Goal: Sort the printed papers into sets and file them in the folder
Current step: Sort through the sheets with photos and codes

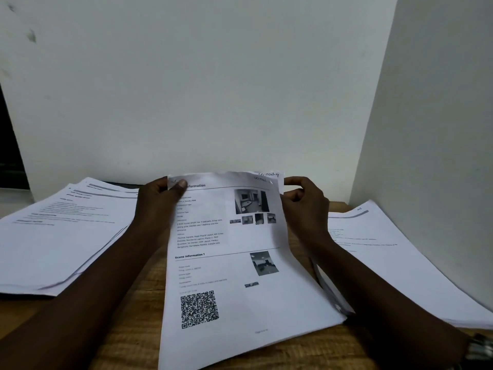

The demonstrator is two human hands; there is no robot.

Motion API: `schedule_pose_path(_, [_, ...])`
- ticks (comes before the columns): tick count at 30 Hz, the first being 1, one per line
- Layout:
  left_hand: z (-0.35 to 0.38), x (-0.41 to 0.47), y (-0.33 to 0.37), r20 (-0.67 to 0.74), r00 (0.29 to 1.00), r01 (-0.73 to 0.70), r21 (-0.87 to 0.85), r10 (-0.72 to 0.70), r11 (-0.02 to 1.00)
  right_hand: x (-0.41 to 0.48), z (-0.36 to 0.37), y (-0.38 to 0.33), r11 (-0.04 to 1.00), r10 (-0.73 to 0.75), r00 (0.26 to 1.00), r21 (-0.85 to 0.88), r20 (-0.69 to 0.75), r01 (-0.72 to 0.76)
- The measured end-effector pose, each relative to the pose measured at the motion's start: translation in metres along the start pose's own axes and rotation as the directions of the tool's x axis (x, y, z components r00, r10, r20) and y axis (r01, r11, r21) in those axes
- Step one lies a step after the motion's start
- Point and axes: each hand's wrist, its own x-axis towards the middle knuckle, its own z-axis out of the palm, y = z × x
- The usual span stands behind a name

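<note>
At centre table [138, 329], left hand [160, 201] and right hand [304, 206] each pinch the printed set [240, 263] by a top corner, grip closed on paper.

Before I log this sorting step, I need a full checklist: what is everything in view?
Held sheaf: one, white with black print, photos and a QR code, centre, over the table.
Left pile: one, white printed sheets, table's left.
Right pile: one, white printed sheets, table's right.
Table: one, brown wood, underneath.
Wall: white, behind.
Wristband: one, metallic, right wrist.
Left hand: pinches the sheaf's top left corner.
Right hand: pinches its top right corner.
</note>
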Motion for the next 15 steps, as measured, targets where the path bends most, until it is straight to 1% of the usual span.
schedule_pose_path(6, [0.001, 0.000, 0.000, -0.016, 1.000, 0.001, -0.010, -0.001, 1.000, 0.000, 0.005, 0.004, 1.000, -0.019, 0.999, 0.002, -0.043, 0.019])
schedule_pose_path(8, [0.001, 0.001, 0.000, -0.029, 1.000, -0.001, -0.016, 0.001, 1.000, -0.002, 0.008, 0.006, 0.997, -0.065, 0.997, 0.026, -0.051, 0.067])
schedule_pose_path(10, [-0.002, 0.002, -0.001, -0.046, 0.999, -0.005, -0.014, 0.005, 1.000, -0.006, 0.010, 0.002, 0.989, -0.140, 0.990, 0.045, -0.013, 0.140])
schedule_pose_path(12, [-0.005, 0.002, 0.000, -0.062, 0.998, -0.009, -0.012, 0.008, 1.000, -0.010, 0.011, -0.004, 0.975, -0.180, 0.983, 0.138, 0.049, 0.172])
schedule_pose_path(15, [-0.006, 0.004, 0.000, -0.097, 0.995, -0.023, -0.004, 0.023, 1.000, -0.017, 0.011, -0.013, 0.944, -0.201, 0.973, 0.288, 0.116, 0.160])
